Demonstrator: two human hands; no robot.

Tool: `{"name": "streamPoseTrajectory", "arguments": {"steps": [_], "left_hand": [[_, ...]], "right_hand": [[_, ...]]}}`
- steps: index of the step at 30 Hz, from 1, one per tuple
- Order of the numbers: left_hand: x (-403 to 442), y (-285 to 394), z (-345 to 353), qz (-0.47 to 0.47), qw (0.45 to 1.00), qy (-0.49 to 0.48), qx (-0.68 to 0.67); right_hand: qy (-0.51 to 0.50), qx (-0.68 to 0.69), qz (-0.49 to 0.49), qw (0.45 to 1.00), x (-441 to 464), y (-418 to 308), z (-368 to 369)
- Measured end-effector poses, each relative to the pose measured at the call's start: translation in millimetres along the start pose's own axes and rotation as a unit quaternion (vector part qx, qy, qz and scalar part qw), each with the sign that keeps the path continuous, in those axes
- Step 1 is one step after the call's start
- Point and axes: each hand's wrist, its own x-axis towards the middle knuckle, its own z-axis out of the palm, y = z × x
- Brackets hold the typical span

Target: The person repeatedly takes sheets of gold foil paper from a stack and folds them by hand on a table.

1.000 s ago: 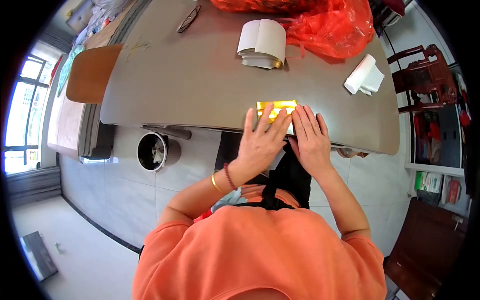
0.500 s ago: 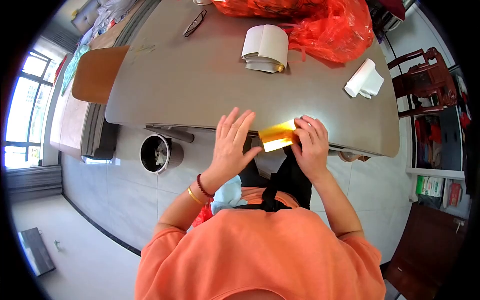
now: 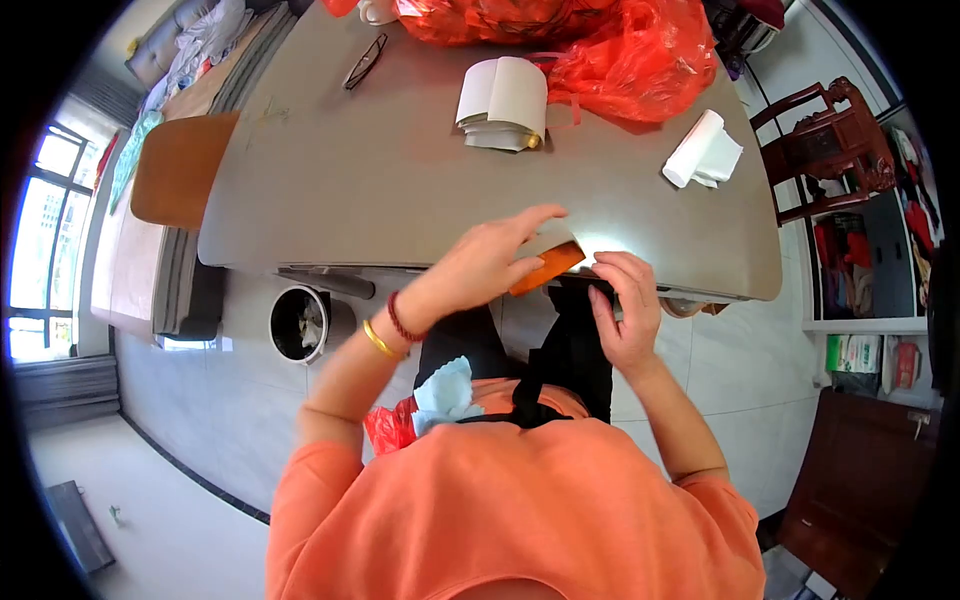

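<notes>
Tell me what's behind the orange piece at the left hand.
Around the orange piece, the table shows above and black clothing below. Whatever lies directly behind it and the left hand is covered.

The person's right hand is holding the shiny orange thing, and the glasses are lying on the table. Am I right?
Not quite: the head view shows the left hand holding the shiny orange thing, while the right hand looks just apart from it. The glasses are indeed lying on the table.
</notes>
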Motion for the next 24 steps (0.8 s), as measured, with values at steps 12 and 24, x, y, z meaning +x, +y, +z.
{"name": "streamPoseTrajectory", "arguments": {"steps": [12,24], "left_hand": [[7.4,-8.5,-0.9,0.147,0.919,0.016,0.367],[-33.0,-13.1,19.4,0.112,0.961,0.044,0.249]], "right_hand": [[-0.134,-0.119,-0.075,0.981,13.5,20.5,18.4],[-0.136,-0.077,-0.129,0.979,26.2,35.8,21.5]]}}
